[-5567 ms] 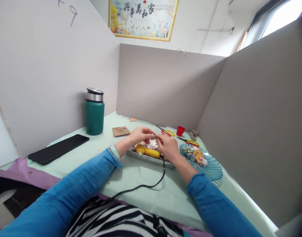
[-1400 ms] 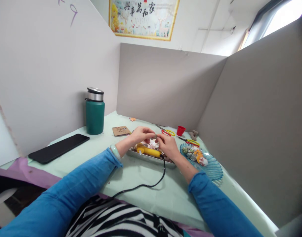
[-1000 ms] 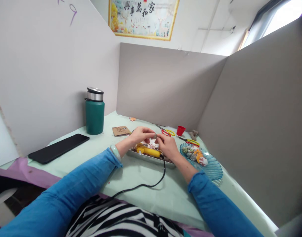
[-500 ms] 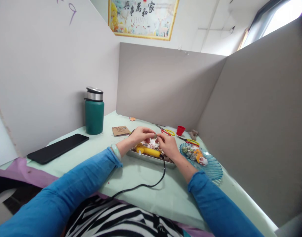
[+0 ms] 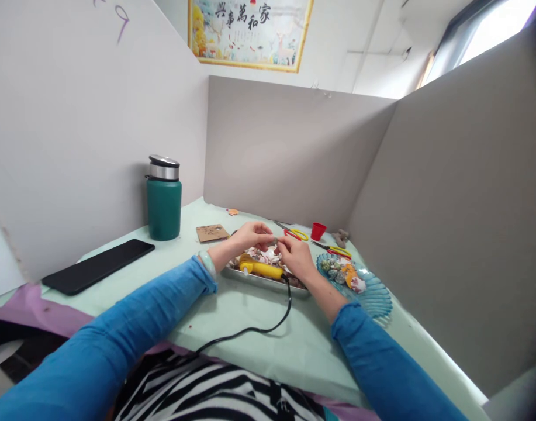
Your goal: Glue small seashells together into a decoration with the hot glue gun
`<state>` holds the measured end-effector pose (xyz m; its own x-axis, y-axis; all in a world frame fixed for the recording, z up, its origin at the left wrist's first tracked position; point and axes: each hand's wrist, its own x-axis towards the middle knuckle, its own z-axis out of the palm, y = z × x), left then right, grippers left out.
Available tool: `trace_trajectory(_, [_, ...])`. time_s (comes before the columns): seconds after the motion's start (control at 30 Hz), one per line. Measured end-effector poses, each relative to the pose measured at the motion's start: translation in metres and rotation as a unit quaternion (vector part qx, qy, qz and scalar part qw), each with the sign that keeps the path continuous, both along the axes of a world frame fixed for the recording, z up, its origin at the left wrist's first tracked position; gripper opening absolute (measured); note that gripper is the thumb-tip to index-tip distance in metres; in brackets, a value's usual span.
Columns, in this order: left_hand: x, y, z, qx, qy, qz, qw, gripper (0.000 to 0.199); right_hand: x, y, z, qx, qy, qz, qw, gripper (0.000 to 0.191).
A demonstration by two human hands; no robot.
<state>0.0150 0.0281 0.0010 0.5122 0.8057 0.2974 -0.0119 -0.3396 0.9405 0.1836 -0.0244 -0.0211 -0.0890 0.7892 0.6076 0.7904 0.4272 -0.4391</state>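
Note:
My left hand (image 5: 253, 235) and my right hand (image 5: 295, 255) meet above a shallow metal tray (image 5: 268, 285). Both are closed, fingertips pinched around a small greyish piece (image 5: 273, 240) whose kind I cannot make out. Beneath them, a yellow glue gun (image 5: 261, 268) lies across the tray, its black cord (image 5: 268, 329) curving toward my lap. Reddish-white scraps, perhaps shells or paper, fill the tray and are partly covered by my hands. To the right of my right hand sits a blue ribbed glass plate (image 5: 379, 298) with several small green, orange and white pieces on it.
A green bottle (image 5: 163, 207) and a black phone-like slab (image 5: 99, 266) stand and lie at left. Behind the tray are a brown card (image 5: 212, 233), scissors (image 5: 299, 234), a second pair of scissors (image 5: 338, 251) and a red cup (image 5: 318, 231). Grey partitions (image 5: 294, 152) enclose the table.
The view has shifted slightly. Both hands stay together over the tray, with small finger movements around the piece; the left fingers look a little more spread.

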Motion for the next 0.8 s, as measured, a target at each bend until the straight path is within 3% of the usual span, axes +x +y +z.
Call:
trace_trajectory(0.3, [-0.002, 0.011, -0.012, 0.023, 0.036, 0.019, 0.999, 0.034, -0.001, 0.002, 0.002, -0.013, -0.013, -0.001, 1.000, 0.024])
trace_trajectory(0.8, [-0.002, 0.013, -0.014, 0.069, 0.041, 0.037, 0.996, 0.030, -0.005, -0.004, 0.007, -0.030, -0.023, 0.000, 0.999, 0.022])
